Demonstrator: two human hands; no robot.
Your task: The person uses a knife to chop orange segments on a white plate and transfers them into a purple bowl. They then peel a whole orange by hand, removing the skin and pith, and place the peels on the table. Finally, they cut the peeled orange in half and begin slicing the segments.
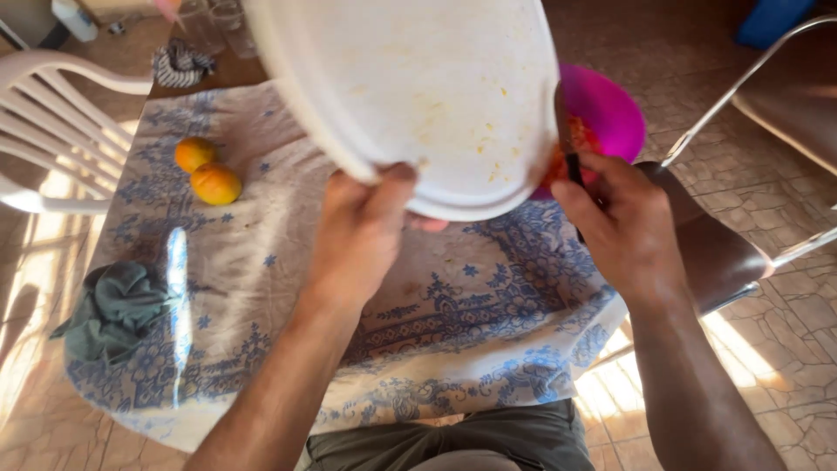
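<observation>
While left hand [362, 228] grips tilted smooth white round board [418, 87], right hand [615, 222] clenches knife [568, 153] by magenta bowl [606, 109].

A home dining spot, by the look of it: a table [261, 262] under a creased white cloth printed with blue flowers, a white plastic chair [52, 96] on the far left, a metal-framed chair [741, 218] on the right, and a sunlit stone-patterned tiled floor [785, 331].
</observation>
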